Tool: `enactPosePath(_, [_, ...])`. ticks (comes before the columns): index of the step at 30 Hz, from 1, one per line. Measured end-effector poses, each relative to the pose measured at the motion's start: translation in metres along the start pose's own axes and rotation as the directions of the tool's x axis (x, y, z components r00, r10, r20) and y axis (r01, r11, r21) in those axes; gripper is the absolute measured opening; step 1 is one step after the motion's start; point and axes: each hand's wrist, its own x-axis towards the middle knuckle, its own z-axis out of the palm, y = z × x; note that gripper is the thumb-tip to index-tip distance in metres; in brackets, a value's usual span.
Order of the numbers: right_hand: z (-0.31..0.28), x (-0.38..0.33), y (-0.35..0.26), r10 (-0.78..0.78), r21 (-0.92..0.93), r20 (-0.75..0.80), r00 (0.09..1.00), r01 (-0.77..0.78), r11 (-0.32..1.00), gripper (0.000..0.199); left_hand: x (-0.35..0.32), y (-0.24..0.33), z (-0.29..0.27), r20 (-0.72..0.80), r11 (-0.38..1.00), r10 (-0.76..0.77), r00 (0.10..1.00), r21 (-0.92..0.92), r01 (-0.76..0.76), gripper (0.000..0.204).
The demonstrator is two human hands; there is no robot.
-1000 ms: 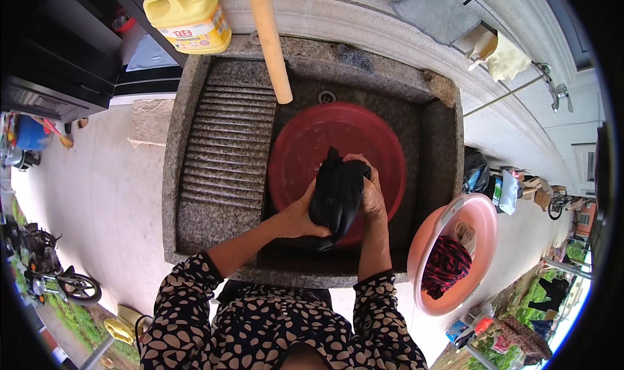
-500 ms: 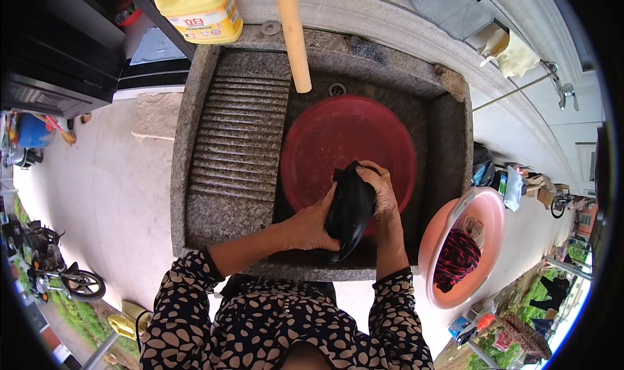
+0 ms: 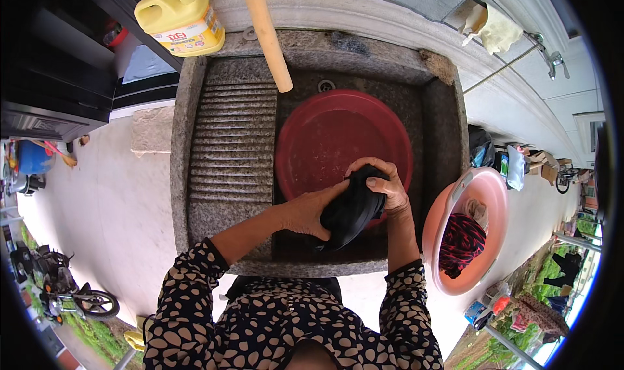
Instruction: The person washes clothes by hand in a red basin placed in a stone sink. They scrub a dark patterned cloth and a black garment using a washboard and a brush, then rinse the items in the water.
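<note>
I hold a black, softly folded bundle of cloth point(image 3: 354, 207) in both hands, over the near edge of a red plastic basin point(image 3: 318, 132). Its exact kind is hard to tell. My left hand point(image 3: 309, 212) grips its left side, thumb and fingers closed around it. On the upper right, my right hand point(image 3: 389, 186) curls over it, thumb pressed on top. The basin sits in the trough of a stone sink point(image 3: 442, 136) and appears to hold some water.
Left of the basin lies a ribbed stone washboard point(image 3: 234, 136). A yellow pump jug point(image 3: 185, 25) stands at the back left, beside a slanting wooden-coloured pole point(image 3: 266, 35). To the right is a pink tub point(image 3: 484, 259) with dark red patterned laundry point(image 3: 461, 243). A tap point(image 3: 552, 61) is on the far right.
The black cloth has been turned to a more slanted position. My right thumb has come over its top, and both hands have shifted slightly. The view has moved a little too.
</note>
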Motion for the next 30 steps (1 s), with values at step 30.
enactPosePath(30, [0.052,0.036,0.001,0.056,0.603,-0.494,0.868,0.295,0.741,0.018,-0.031,0.021,-0.033,-0.842,0.722,0.21,0.497,-0.209,-0.66,0.057])
